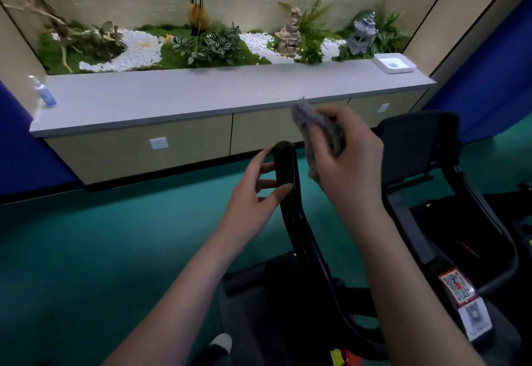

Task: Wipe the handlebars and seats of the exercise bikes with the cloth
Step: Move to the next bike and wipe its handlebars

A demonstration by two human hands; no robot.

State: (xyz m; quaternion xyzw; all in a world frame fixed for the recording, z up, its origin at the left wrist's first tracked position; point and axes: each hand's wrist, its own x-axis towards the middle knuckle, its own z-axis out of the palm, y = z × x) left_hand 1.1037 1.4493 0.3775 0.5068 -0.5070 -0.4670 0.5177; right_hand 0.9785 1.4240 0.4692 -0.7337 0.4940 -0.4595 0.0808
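A black exercise bike's left handlebar grip rises at the centre of the view. My left hand sits just left of the grip, its fingers loosely spread and its fingertips touching the grip's side. My right hand grips a crumpled grey cloth just right of the grip's top, slightly above it. The bike's black console and right handlebar stand to the right. The seat is not visible.
A long grey counter with drawers runs across ahead, holding a blue spray bottle at its left and a white tray at its right. Behind it is a planter with plants and white pebbles. Green floor lies to the left.
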